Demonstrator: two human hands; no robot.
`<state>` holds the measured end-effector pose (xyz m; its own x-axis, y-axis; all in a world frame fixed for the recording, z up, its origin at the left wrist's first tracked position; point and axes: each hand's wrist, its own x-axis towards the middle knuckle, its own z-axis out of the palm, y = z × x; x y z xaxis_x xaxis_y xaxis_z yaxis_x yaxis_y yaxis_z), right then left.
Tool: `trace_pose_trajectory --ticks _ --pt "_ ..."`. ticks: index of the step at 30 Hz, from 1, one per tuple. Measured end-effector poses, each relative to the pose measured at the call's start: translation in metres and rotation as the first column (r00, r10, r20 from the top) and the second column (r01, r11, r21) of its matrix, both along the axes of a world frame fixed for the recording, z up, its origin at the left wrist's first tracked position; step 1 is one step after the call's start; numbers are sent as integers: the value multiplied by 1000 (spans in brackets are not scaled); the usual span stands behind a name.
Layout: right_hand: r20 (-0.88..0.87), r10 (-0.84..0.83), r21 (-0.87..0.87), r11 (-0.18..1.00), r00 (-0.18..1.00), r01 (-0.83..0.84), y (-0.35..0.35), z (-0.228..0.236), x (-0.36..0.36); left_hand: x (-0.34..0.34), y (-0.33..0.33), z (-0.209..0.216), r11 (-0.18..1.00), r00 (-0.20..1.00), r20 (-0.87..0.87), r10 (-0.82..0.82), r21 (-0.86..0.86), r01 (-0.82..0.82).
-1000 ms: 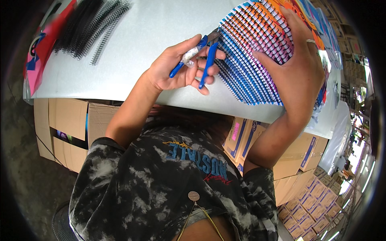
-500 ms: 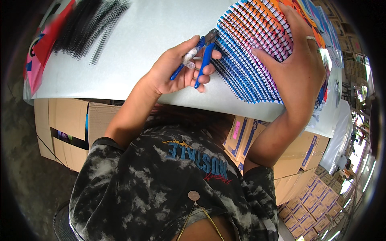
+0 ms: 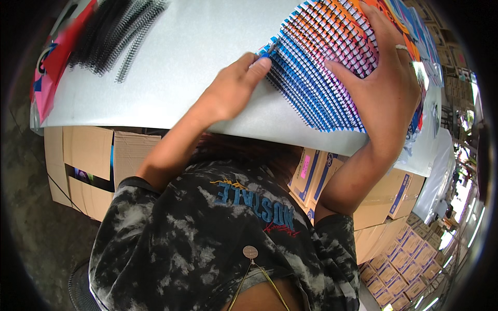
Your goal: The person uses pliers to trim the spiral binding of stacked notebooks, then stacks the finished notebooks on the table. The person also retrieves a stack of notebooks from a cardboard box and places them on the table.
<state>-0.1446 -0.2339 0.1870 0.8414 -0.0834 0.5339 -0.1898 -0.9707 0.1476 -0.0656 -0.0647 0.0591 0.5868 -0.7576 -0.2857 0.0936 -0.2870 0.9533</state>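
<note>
A fanned stack of notebooks with black spiral coils lies on the table's right side, its edges running from blue to orange and purple. At the stack's left edge my left hand is closed around blue-handled cutters, back of the hand up. Their dark tip touches the coil ends there; the hand hides most of the handles. My right hand, with a ring on one finger, rests spread over the right part of the stack, thumb and fingers apart.
Loose black plastic coils lie in a bunch at the table's far left, beside red and pink glossy sheets. More colourful covers lie beyond my right hand. Cardboard boxes stand below the front edge of the pale tabletop.
My left hand has turned over from palm up to back up and closed around the cutters. Their tip stays near the stack's left edge. My right hand has hardly moved.
</note>
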Motion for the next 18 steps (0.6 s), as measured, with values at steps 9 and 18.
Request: trace_pose_trajectory --ticks 9,18 --pt "12 19 10 1000 1000 -19 1 0 0 3 14 -5 860 573 -772 -276 -464 -212" --pt "-6 -26 -19 999 1000 26 4 0 -1 -5 7 -8 997 998 -15 66 32 -66"
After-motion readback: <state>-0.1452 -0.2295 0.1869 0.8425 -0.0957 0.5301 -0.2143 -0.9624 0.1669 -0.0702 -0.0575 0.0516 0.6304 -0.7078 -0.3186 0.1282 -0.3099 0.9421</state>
